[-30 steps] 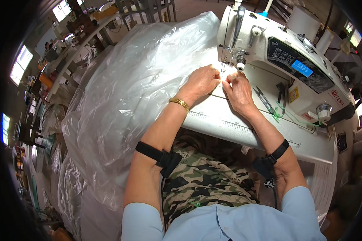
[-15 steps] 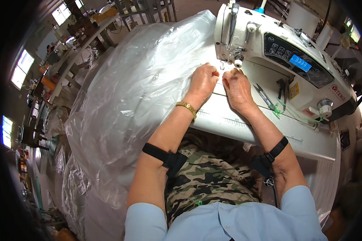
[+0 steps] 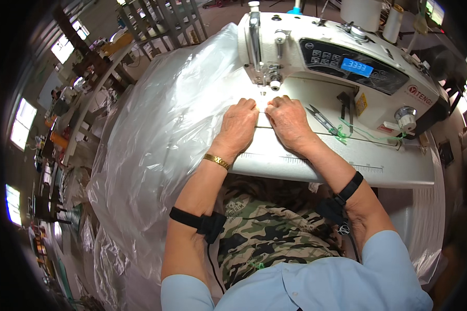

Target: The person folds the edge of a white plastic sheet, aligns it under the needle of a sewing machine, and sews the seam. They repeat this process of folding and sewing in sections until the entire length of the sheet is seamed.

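In front of the sewing machine's needle [image 3: 263, 92], my two hands are close together on the machine bed. My left hand [image 3: 237, 126] has its fingers closed in a pinch at the edge of a large, clear plastic sheet [image 3: 155, 124]. The sheet spreads over the left of the table and hangs down. My right hand [image 3: 290, 126] is also closed, fingertips pressed together just right of the left ones; glare and the fingers hide what is in them. The white sewing machine [image 3: 267, 39] stands just beyond both hands.
Right of my right hand lie pointed metal snips [image 3: 324, 122] with green thread [image 3: 341, 136] and a dark tool [image 3: 346, 106]. The machine's control panel [image 3: 353, 67] is lit. Thread cones [image 3: 393, 25] stand behind it. A grey metal rack [image 3: 163, 23] is at the back.
My view has turned, so the machine appears farther left. Both hands have drawn slightly back from the needle toward me, still pinched close together.
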{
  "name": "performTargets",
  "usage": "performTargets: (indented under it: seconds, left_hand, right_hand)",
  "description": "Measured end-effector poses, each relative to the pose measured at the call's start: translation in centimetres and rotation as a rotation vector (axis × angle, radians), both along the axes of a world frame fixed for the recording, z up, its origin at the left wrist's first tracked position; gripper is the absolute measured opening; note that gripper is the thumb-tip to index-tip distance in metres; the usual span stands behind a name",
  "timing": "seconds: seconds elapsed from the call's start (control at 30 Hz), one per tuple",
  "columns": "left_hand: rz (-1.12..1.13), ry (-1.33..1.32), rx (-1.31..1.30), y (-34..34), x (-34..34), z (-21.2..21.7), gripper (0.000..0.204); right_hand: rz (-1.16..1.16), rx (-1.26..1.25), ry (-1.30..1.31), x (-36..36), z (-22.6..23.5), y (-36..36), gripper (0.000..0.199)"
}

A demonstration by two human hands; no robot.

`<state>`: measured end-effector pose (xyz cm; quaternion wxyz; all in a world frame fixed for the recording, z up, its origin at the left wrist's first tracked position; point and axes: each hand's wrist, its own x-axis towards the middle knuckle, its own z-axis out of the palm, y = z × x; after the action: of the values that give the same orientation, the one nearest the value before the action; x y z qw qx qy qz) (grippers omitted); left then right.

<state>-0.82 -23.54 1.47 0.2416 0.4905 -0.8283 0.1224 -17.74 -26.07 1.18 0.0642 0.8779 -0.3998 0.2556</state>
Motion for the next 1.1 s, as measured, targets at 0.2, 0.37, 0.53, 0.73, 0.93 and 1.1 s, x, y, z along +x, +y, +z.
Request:
performTargets:
  seconds: [0.2,0.37,0.53,0.73,0.93,1.1]
  left_hand:
    - [0.001,-0.033,-0.01,-0.7,0.2,0.1,0.01]
    - [0.013,-0.053,0.021,-1.4,0.1,0.0,0.011]
    - [0.048,-0.058,0.036,-1.8,0.2,-0.1,0.011]
    - [0.06,-0.035,0.07,-2.3,0.2,-0.4,0.013]
    - [0.025,0.0,-0.033,-2.5,0.2,-0.5,0.013]
    - [0.042,-0.011,0.015,-2.8,0.3,-0.6,0.013]
  right_hand:
    - [-0.023,0.07,0.042,-0.1,-0.1,-0.2,0.018]
    - [-0.041,0.066,0.056,0.0,-0.2,-0.4,0.018]
    - [-0.061,0.067,0.128,0.1,-0.1,-0.6,0.018]
    - [-0.067,0.105,0.126,0.3,0.0,-1.2,0.018]
    - [-0.06,0.079,0.103,0.3,-0.1,-1.4,0.017]
    - [-0.065,0.048,0.141,0.5,0.0,-1.5,0.017]
